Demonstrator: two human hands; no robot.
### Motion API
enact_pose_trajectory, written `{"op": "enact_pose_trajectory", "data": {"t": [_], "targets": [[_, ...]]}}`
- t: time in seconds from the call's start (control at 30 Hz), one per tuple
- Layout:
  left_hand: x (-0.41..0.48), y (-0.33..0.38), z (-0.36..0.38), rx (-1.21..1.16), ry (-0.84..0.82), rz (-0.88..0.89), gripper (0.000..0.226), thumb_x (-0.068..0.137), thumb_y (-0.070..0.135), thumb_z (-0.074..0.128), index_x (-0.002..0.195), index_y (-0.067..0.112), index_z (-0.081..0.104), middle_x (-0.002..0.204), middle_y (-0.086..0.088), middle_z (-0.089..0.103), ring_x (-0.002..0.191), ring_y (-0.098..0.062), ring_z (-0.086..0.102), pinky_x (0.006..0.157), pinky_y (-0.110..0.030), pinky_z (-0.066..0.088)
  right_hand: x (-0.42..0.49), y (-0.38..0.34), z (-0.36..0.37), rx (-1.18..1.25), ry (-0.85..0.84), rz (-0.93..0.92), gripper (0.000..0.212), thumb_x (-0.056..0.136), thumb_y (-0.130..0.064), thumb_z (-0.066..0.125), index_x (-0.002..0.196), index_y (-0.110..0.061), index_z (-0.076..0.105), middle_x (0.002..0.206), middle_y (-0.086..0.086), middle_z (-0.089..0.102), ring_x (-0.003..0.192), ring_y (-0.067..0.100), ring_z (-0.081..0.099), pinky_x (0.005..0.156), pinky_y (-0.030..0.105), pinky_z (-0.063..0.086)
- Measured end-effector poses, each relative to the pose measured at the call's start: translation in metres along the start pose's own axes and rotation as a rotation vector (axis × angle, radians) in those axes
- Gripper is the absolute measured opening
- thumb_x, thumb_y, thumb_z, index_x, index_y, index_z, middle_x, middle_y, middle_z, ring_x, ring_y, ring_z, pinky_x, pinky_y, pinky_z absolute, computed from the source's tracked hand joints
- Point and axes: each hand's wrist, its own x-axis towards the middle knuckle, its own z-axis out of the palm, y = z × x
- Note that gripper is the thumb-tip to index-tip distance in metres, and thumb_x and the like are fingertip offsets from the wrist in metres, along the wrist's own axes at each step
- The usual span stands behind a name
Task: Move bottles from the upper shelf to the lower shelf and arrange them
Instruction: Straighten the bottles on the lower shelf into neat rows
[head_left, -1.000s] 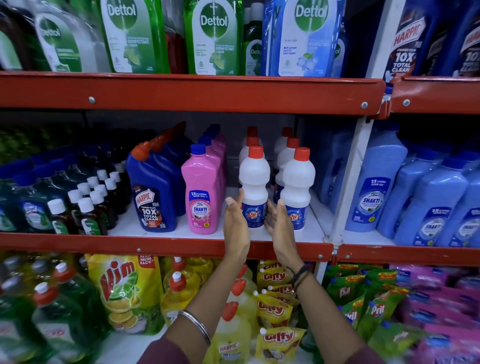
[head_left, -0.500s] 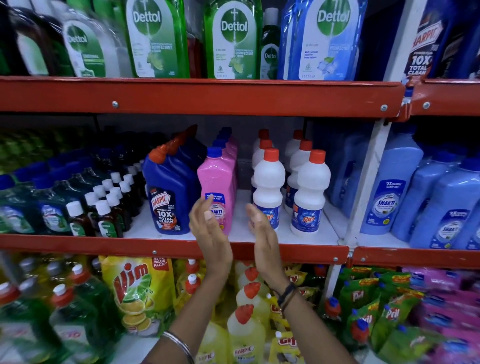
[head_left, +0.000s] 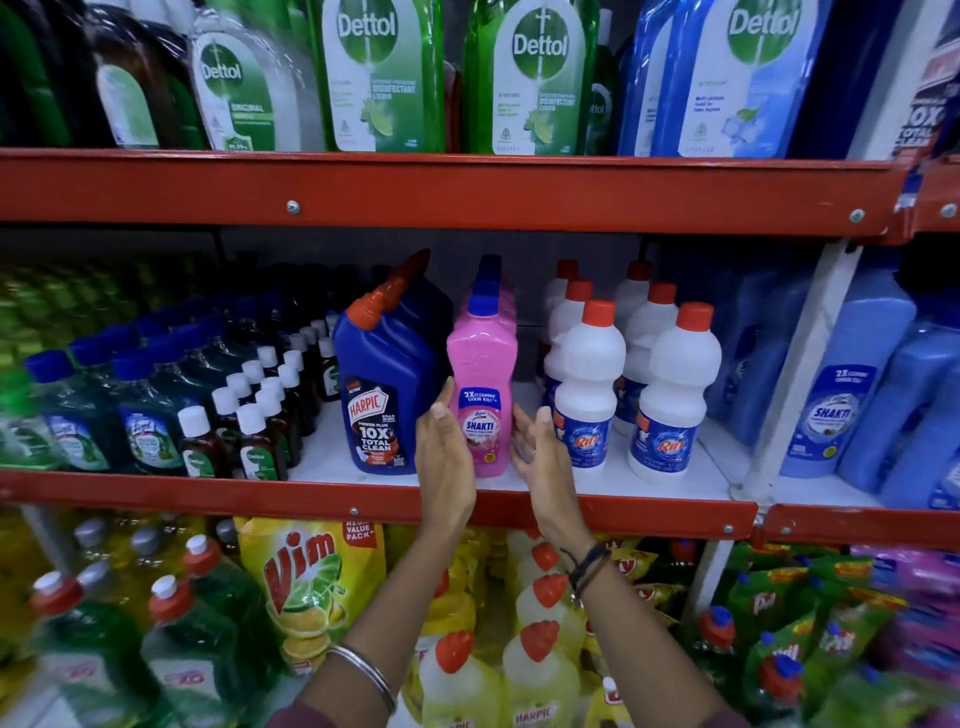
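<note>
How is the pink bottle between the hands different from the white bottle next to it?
The pink bottle has a blue cap; the white bottle has a red one. The pink bottle is flat-sided with a straight neck; the white bottle is round and pinched at the waist. The pink label reads Shakti; the white bottle's blue label reads Rin. The left hand and right hand flank the pink one only. Both stand upright on the same shelf.

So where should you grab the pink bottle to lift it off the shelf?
Probably the lower body of the pink bottle, around its label, coming in from the front. It stands upright at the shelf edge, with the blue Harpic bottle close on one side and a white bottle on the other. The left hand and right hand flank it, palms facing in.
</note>
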Motion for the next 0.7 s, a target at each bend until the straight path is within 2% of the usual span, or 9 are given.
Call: {"op": "enact_pose_trajectory", "data": {"t": [0.13,0.2,0.27,0.33,0.4,0.43,0.53,0.63,0.7], "targets": [[-0.001,-0.002,-0.002,-0.022,-0.021,0.014,0.087,0.076,0.089,0.012,0.142,0.041,0.040,0.141,0.000,0.046,0.126,-0.014,0.051,0.102,-0.042,0.050,-0.006,-0.005,0.006,-0.009,0.048,-0.017,0.067,0.080,-0.061,0.028,0.133,-0.024,0.043,0.125,-0.010,0.052,0.112,0.002,0.053,0.075,0.005,0.046],[-0.009,0.001,-0.005,-0.079,0.020,0.058,0.086,0.077,0.089,0.018,0.138,0.035,0.045,0.138,0.001,0.047,0.123,-0.006,0.051,0.096,-0.025,0.052,-0.015,-0.006,0.015,-0.022,0.155,-0.118,0.048,0.086,-0.055,0.031,0.124,-0.029,0.047,0.120,-0.015,0.054,0.111,-0.005,0.053,0.075,0.004,0.045],[-0.020,0.006,-0.012,-0.142,0.123,0.153,0.081,0.083,0.082,0.023,0.133,0.025,0.050,0.136,0.003,0.048,0.125,0.000,0.047,0.092,-0.009,0.045,-0.025,-0.002,0.025,-0.050,0.246,-0.244,0.040,0.094,-0.046,0.033,0.123,-0.025,0.050,0.120,-0.018,0.053,0.111,-0.013,0.051,0.082,0.003,0.042],[-0.023,0.007,-0.025,-0.147,0.240,0.235,0.078,0.089,0.074,0.024,0.133,0.015,0.052,0.140,0.003,0.045,0.130,0.000,0.041,0.098,-0.006,0.036,-0.031,0.005,0.038,-0.069,0.198,-0.307,0.054,0.091,-0.053,0.033,0.129,-0.019,0.051,0.130,-0.009,0.054,0.121,-0.004,0.048,0.095,0.011,0.042],[-0.012,0.005,-0.042,-0.105,0.313,0.205,0.076,0.091,0.070,0.022,0.136,0.017,0.050,0.147,-0.001,0.036,0.134,-0.005,0.035,0.101,-0.004,0.030,-0.032,0.010,0.053,-0.095,0.059,-0.257,0.070,0.083,-0.068,0.033,0.134,-0.022,0.046,0.140,-0.005,0.050,0.130,0.003,0.044,0.105,0.020,0.038],[-0.004,0.004,-0.050,-0.091,0.327,0.154,0.075,0.089,0.070,0.020,0.138,0.020,0.048,0.149,-0.001,0.032,0.135,-0.007,0.033,0.103,-0.009,0.030,-0.031,0.011,0.062,-0.116,-0.007,-0.203,0.072,0.081,-0.070,0.032,0.136,-0.025,0.042,0.144,-0.007,0.045,0.133,0.003,0.040,0.109,0.023,0.035],[0.018,-0.002,-0.073,-0.094,0.282,0.057,0.075,0.083,0.080,0.016,0.141,0.038,0.040,0.151,-0.001,0.032,0.134,-0.015,0.040,0.106,-0.035,0.041,-0.022,0.015,0.085,-0.209,-0.113,-0.057,0.073,0.080,-0.070,0.028,0.143,-0.031,0.027,0.151,-0.012,0.030,0.138,0.001,0.029,0.114,0.027,0.028],[0.032,-0.006,-0.087,-0.085,0.202,0.002,0.070,0.083,0.081,0.012,0.141,0.048,0.033,0.151,0.000,0.039,0.132,-0.018,0.046,0.106,-0.048,0.045,-0.013,0.014,0.097,-0.142,-0.119,0.010,0.078,0.081,-0.071,0.027,0.145,-0.028,0.022,0.153,-0.012,0.026,0.136,-0.001,0.027,0.108,0.018,0.028],[0.034,-0.007,-0.091,-0.060,0.152,-0.030,0.074,0.076,0.088,0.012,0.138,0.055,0.033,0.149,0.003,0.043,0.132,-0.017,0.047,0.107,-0.050,0.044,-0.009,0.010,0.098,-0.112,-0.113,0.029,0.075,0.083,-0.066,0.026,0.145,-0.024,0.024,0.145,-0.017,0.032,0.130,-0.003,0.033,0.097,0.007,0.033]]}}
